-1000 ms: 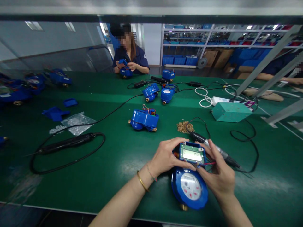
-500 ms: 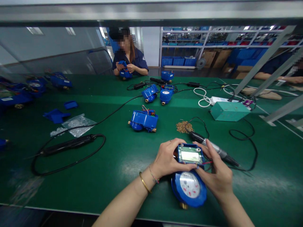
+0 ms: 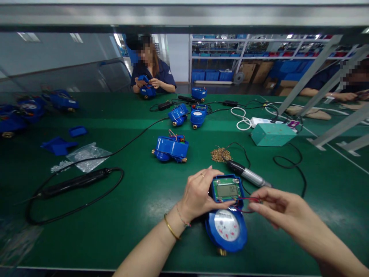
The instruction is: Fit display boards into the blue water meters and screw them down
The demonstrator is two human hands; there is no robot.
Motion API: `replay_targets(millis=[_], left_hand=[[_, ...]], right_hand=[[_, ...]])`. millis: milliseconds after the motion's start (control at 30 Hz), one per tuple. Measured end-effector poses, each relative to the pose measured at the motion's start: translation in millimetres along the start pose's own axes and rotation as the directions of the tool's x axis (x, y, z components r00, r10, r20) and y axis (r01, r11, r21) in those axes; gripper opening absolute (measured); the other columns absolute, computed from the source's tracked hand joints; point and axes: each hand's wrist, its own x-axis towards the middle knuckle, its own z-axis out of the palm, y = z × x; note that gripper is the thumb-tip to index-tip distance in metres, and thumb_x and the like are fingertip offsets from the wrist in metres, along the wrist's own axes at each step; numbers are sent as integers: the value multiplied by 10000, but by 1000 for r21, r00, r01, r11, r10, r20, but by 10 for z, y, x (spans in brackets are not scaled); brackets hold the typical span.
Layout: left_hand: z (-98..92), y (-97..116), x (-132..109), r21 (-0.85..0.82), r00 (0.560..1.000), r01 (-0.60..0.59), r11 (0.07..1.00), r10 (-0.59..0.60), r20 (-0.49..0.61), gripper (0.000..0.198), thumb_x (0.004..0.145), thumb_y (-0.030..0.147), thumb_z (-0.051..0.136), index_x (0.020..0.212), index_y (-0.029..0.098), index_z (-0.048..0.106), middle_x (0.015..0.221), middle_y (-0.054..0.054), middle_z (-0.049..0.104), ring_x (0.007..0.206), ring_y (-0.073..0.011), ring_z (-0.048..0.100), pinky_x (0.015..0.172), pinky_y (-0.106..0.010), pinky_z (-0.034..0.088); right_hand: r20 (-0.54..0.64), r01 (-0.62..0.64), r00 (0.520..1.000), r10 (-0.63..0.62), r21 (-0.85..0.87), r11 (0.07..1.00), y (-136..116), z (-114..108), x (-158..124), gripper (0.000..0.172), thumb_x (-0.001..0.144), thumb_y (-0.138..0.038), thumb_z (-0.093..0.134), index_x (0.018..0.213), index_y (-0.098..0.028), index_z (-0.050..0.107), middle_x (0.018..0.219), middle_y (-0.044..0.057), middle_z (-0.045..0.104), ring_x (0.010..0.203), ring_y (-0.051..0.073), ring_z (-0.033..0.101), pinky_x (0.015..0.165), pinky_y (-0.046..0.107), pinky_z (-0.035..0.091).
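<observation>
A blue water meter [image 3: 226,229] with a round dial and brass fitting lies near the table's front edge. Its upper housing holds a green circuit board with a small digital display [image 3: 229,190]. My left hand [image 3: 198,194] grips this housing, thumb along its lower edge and fingers around the far side. Red wires [image 3: 250,199] run out of the housing's right side, and my right hand [image 3: 278,206] pinches them between thumb and fingertips. Just beyond the right hand lies a black and silver electric screwdriver [image 3: 249,175], with a pile of small brass screws [image 3: 221,154] by its rear end.
More blue meters [image 3: 170,148] stand mid-table and at the far left. A second black screwdriver [image 3: 76,182] and a plastic bag [image 3: 88,156] lie left. A teal box [image 3: 273,134] and metal struts [image 3: 317,143] stand right. A co-worker [image 3: 152,75] handles a meter opposite.
My right hand has left the housing and moved right, now holding the red wires. My left hand keeps its grip. The display now shows dark digits, and the view has shifted slightly right.
</observation>
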Motion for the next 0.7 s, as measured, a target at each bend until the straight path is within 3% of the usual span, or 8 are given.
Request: replay_targets(millis=[67,133,333,533,700], left_hand=[[-10,9,7,26,999,-33,999,33,-3,584,733,510,784,1152,173,556,1039,-79,745,962,-230,725,1048,-435,541],[-15,18,14,38,999,-49,998,49,-2,579,741,507,779,1153,169,553,1044,-85,744,973,-228,727,1053,-430,543],[5,5,38,2,999,-48,999,48,-10,597,702,480,813,1146,171,558,1029,-80,747,952,-221,737,1071,-444,532],[20,-14,31,-68,999,24,997,-27,-42,591,659,454,843,1123,192,587,1016,-57,752,933,-223,739,1081,-459,521],[22,6,29,-150,990,132,980,-139,-36,569,628,414,874,1080,193,609,1006,-47,750,930,-219,732,1104,-442,489]], right_hand=[[142,-128,984,109,128,983,-33,-7,47,427,753,-587,712,734,-160,704,560,18,573,387,78,384,351,203,275],[189,-129,977,99,151,980,-68,-29,109,423,752,-574,717,681,-159,687,524,-2,523,394,69,348,364,201,256],[130,141,982,-138,-18,990,-126,-100,249,361,806,-519,682,721,-168,691,652,36,616,587,163,543,528,269,449],[174,135,975,-137,25,991,-3,-131,288,324,853,-478,677,760,-168,679,670,18,608,619,138,526,568,238,425],[142,92,981,-128,236,967,197,-72,362,324,780,-464,785,716,-162,687,644,8,586,597,108,494,549,206,387]])
